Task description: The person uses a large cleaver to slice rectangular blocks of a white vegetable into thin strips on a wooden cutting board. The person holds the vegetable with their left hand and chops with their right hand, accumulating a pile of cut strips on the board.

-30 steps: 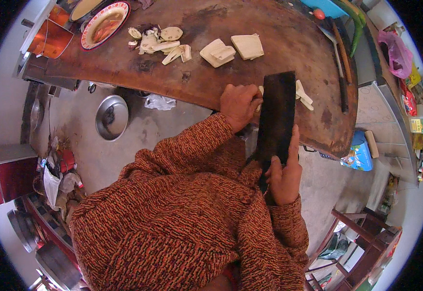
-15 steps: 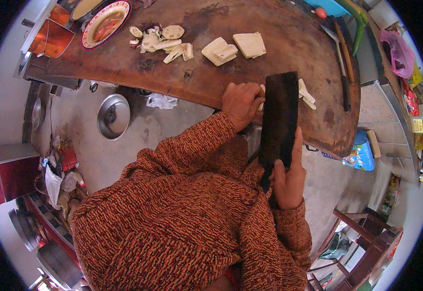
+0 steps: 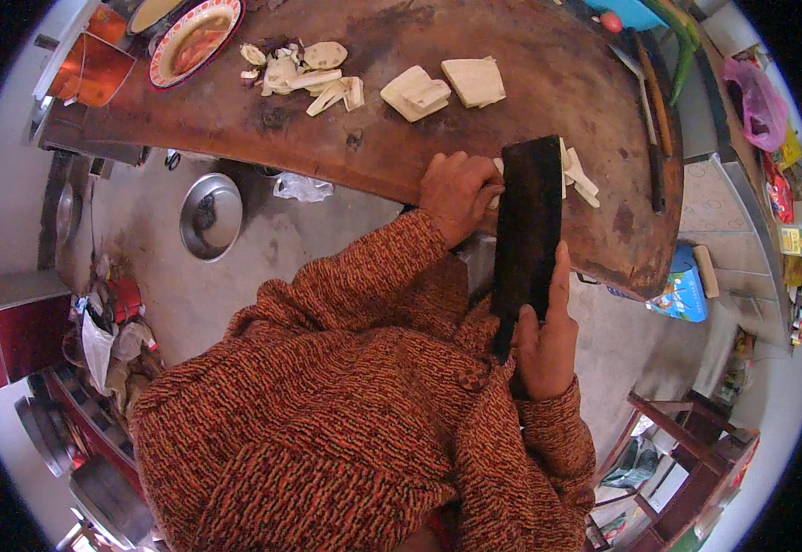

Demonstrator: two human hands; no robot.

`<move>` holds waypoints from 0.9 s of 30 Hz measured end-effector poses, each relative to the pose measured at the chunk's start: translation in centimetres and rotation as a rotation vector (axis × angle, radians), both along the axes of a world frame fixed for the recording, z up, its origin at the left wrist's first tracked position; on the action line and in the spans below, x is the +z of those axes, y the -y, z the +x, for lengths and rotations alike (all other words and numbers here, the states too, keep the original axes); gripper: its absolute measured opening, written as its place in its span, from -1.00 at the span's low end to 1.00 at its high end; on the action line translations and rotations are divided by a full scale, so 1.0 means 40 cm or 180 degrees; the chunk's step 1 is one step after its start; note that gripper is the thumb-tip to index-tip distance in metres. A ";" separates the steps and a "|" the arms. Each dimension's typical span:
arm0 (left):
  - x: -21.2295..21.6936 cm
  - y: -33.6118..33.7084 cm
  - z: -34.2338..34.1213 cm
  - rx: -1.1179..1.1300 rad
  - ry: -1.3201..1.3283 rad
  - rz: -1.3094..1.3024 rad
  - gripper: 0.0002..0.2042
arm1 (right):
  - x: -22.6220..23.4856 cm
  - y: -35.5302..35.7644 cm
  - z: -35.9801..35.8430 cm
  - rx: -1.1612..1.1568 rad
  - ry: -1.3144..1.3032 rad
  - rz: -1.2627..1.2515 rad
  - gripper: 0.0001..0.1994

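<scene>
My right hand (image 3: 544,339) grips the handle of a broad dark cleaver (image 3: 526,230), index finger laid along the blade's side. The blade stands over the near edge of a large round wooden chopping block (image 3: 392,110). My left hand (image 3: 457,191) rests on that edge, fingers curled on a pale piece of food that the cleaver partly hides. Pale cut strips (image 3: 579,177) lie just right of the blade. Farther back on the block sit two pale slabs (image 3: 445,86) and a heap of sliced pieces (image 3: 305,72).
A red-rimmed plate of food (image 3: 195,39) and an orange container (image 3: 96,66) stand at the block's far left. A long knife (image 3: 653,129) lies at its right. On the concrete floor are a metal lid (image 3: 210,215), a crumpled bag (image 3: 302,188) and a blue box (image 3: 681,289).
The cleaver and my right hand have shifted slightly; my left hand stays on the food at the block's edge. Otherwise the scene is the same.
</scene>
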State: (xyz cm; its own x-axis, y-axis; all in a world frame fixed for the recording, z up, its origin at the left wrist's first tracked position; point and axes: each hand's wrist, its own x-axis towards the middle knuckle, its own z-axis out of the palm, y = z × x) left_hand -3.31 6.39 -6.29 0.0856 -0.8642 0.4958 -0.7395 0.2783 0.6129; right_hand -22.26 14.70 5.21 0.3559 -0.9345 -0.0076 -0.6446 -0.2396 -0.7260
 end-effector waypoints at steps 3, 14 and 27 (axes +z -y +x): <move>-0.001 0.003 -0.003 -0.0019 -0.0035 0.0040 -0.90 | -0.002 -0.002 0.008 -0.0043 -0.0264 0.0353 -0.18; -0.013 -0.004 0.015 0.0078 -0.0206 -0.0108 -0.87 | -0.053 0.022 -0.028 -0.0124 0.0355 -0.0371 -0.21; -0.009 -0.012 0.023 0.0084 -0.0414 -0.0193 -0.78 | -0.050 0.028 -0.045 -0.0007 0.0068 -0.0996 -0.24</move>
